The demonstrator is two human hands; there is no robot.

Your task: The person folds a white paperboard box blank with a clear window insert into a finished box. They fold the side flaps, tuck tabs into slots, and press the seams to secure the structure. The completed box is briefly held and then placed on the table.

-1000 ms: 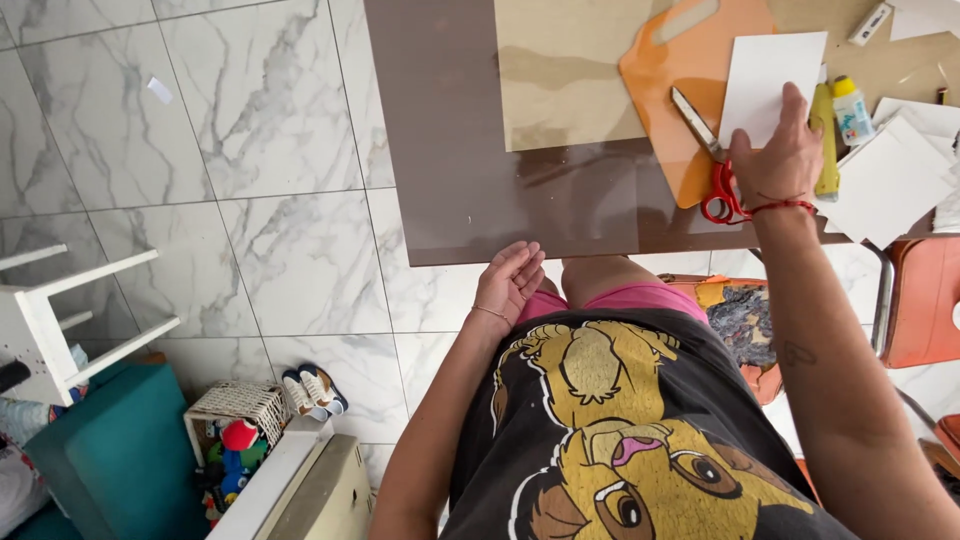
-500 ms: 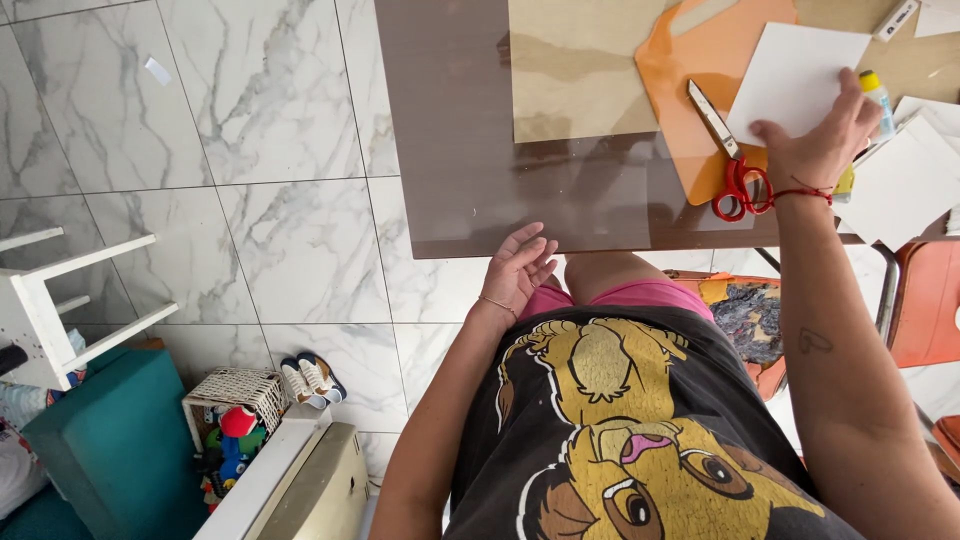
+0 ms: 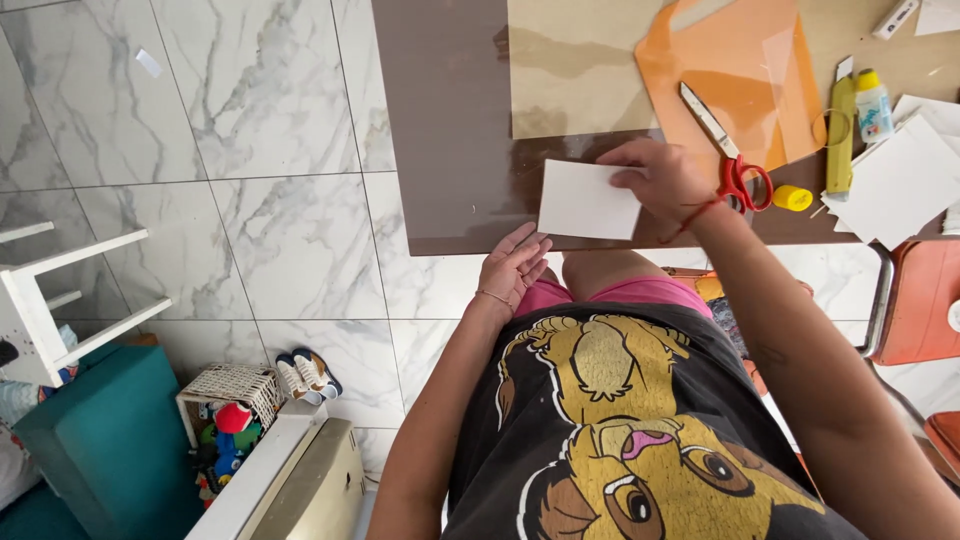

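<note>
while a white card (image 3: pixel 588 200) is pinched at its right edge by the grip of the right hand (image 3: pixel 668 180), it is held just above the brown surface (image 3: pixel 450 130), near its front edge. left of the red-handled scissors (image 3: pixel 730 150) and below the orange board (image 3: pixel 745 80) the card sits. the left hand (image 3: pixel 512 268), fingers loosely spread and empty, is rested below the card. the card appears to be mid-placement; steadying it flat is judged the likely need.

Bright, even daylight fills my view. The glossy brown tabletop (image 3: pixel 450 150) throws a pale sheen, and the white marble floor tiles (image 3: pixel 250 200) reflect softly. Shadows under my right hand (image 3: pixel 665 180) are faint. Everything looks sharp; edges bend slightly from the wide lens.
</note>
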